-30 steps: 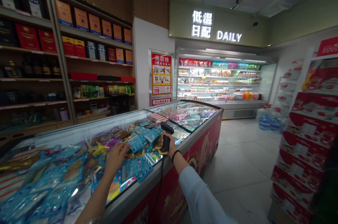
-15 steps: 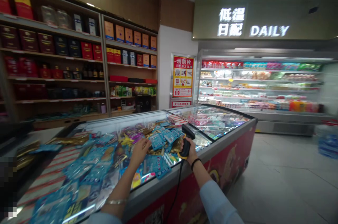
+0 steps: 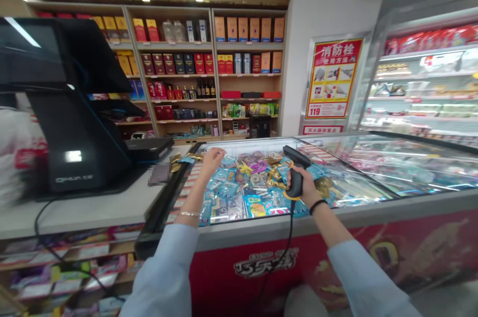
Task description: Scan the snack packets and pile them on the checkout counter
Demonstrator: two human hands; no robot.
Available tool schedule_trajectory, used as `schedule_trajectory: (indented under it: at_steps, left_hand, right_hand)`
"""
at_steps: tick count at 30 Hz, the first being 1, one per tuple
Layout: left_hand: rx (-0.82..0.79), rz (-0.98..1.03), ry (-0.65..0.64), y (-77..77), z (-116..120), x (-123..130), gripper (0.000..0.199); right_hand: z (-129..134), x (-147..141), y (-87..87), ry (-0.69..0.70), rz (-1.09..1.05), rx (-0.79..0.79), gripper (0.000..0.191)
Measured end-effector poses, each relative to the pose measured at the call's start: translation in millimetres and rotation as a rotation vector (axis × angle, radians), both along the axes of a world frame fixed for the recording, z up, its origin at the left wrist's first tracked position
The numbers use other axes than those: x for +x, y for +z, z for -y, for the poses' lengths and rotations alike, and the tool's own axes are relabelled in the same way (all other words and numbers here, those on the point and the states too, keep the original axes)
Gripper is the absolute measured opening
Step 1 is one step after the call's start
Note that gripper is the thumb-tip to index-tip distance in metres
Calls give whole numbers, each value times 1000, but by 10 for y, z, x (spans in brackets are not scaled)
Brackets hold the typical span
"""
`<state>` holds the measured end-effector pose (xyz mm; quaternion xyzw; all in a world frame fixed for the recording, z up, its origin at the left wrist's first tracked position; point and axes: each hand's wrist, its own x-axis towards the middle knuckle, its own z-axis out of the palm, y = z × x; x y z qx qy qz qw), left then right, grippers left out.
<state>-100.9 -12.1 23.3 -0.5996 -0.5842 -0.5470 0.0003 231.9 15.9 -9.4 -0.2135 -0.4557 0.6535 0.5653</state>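
My right hand point(image 3: 303, 186) grips the handle of a black barcode scanner point(image 3: 298, 173) with yellow-orange trim, its cord hanging down the freezer's front. My left hand point(image 3: 213, 160) is raised over the left part of the glass-topped chest freezer point(image 3: 231, 241). Its fingers are curled together, and I see nothing in them. Blue snack packets point(image 3: 226, 188) lie scattered below it. Gold packets point(image 3: 275, 175) are heaped left of the scanner, and another gold packet point(image 3: 324, 186) lies just right of my right hand.
A black checkout terminal point(image 3: 85, 148) stands on a white counter point(image 3: 112, 210) at left, with packaged goods on shelves below. Boxed-goods shelves point(image 3: 214, 75) line the back wall. A fire-hydrant notice point(image 3: 333, 78) hangs by the refrigerated display point(image 3: 429, 83) at right.
The view has swung left, bringing the checkout terminal into sight. My left hand has lifted away from the blue packets and moved left. My right hand still holds the scanner.
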Motion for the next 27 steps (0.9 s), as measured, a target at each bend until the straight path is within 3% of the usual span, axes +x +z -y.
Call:
schedule_trajectory:
  at_steps: [6, 12, 18, 27]
  left_hand:
    - [-107, 54, 121, -311, 222, -711, 24]
    - [-281, 11, 206, -653, 242, -1045, 25]
    - [-422, -166, 222, -805, 89, -1063, 44]
    - [-602, -324, 377, -857, 163, -911, 56]
  right_hand:
    - [88, -848, -34, 167, 58, 15, 23]
    - [58, -1396, -226, 337, 93, -4, 20]
    - [0, -1529, -408, 412, 45, -116, 20]
    - [8, -1414, -437, 366, -1, -127, 19]
